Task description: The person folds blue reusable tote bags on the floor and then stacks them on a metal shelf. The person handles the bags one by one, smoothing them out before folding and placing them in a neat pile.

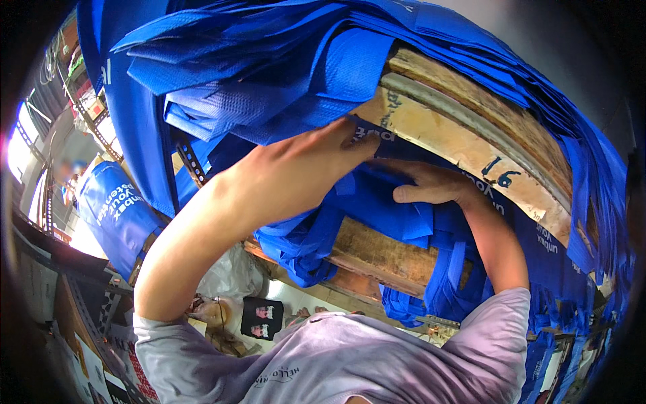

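Blue non-woven fabric bags [256,74] hang in a thick pile over a wooden board [464,141] with handwritten marks. My left hand [323,155] is closed at the lower edge of the pile, its fingers curled against the fabric and partly hidden. My right hand [431,183] reaches in from the right below the board, with thumb apart and fingers stretched toward my left hand. Its fingertips lie beside the fabric and are partly out of sight. A bunched blue bag [397,215] hangs just under my right hand.
Lower down, blue handles [303,249] loop around a second wooden board [383,256]. Another printed blue bag [114,209] hangs at the left by metal racking [188,161]. Clear plastic [232,273] and a black printed piece [262,318] lie below. More bags [592,182] drape at the right.
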`<state>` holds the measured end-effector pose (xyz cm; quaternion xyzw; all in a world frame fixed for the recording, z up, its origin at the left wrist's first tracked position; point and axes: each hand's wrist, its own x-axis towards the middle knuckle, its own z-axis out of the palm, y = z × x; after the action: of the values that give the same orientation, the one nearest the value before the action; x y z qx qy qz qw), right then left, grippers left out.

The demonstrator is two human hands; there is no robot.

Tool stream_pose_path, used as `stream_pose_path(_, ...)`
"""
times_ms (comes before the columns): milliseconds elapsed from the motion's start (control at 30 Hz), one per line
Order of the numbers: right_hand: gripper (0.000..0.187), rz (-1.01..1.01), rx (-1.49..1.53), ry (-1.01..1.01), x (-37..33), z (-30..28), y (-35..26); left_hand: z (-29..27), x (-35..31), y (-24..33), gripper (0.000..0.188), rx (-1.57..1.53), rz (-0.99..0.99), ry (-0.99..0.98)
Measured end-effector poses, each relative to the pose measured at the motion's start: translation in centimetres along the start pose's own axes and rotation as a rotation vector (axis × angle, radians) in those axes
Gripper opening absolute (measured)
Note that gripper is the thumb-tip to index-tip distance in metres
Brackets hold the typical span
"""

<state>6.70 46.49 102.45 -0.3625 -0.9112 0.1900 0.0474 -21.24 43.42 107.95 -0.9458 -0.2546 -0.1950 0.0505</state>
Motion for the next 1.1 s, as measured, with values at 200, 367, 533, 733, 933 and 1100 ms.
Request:
stream_pose_path(200, 0.081, 0.01, 0.017, -0.026, 0.8, 2.5, -0.5, 0.3, -3.2, 0.6, 0.045, 0.287, -0.033, 0.339)
stream_pose_path(367, 0.082, 0.044, 0.092, -0.045, 1.6, 3.1, 0.1, 1.8, -4.0, -0.1, 0.043, -0.33, -0.218, 0.405)
stream_pose_path(533, 0.079, 0.01, 0.053, -0.071, 1.6, 2.5, 0.3, -2.8, -5.9, -0.1, 0.071, -1.078, -0.34, -0.046)
stream_pose_path(733, 0.071, 0.086, 0.292, 0.013, -0.9, 1.7, 2.0, -2.7, -6.9, 0.4, 0.08, -0.07, -0.063, -0.029)
stream_pose_path(933, 0.063, 0.504, -0.102, 0.278, -0.5, 0.9, 1.9, 2.4, -10.8, -5.5, 0.05, -0.034, -0.653, 0.076)
stream_pose_path(1100, 0.066, 0.516, -0.36, 0.401, -1.2, 3.1, 8.4, 5.4, -13.0, -8.4, 0.064, -0.468, -0.55, -0.003)
